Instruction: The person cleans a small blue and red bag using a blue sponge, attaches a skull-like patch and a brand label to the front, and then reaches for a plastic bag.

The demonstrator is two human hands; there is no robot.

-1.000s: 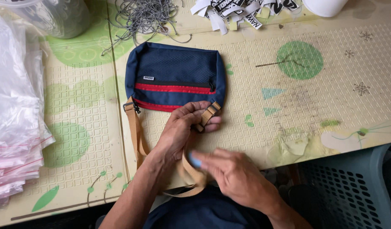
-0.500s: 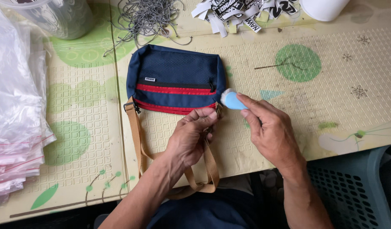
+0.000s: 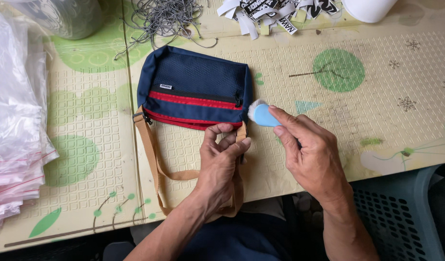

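At the right end of the navy pouch (image 3: 196,89) a small light-blue brush (image 3: 262,114) is now held, its white bristles turned toward the bag's side seam; a second ago it was gripped low, near the counter (image 3: 377,125) edge, so it has been carried up to the fabric, and brushing of that end appears to be in hand; the right hand (image 3: 307,154) is closed round the brush; the left hand (image 3: 222,164) is pinched on the pouch's lower edge, as before; the pouch lies flat on the counter, red bands across its front, zip shut, tan strap (image 3: 155,164) looped below it; grey cords (image 3: 167,17) lie above it.
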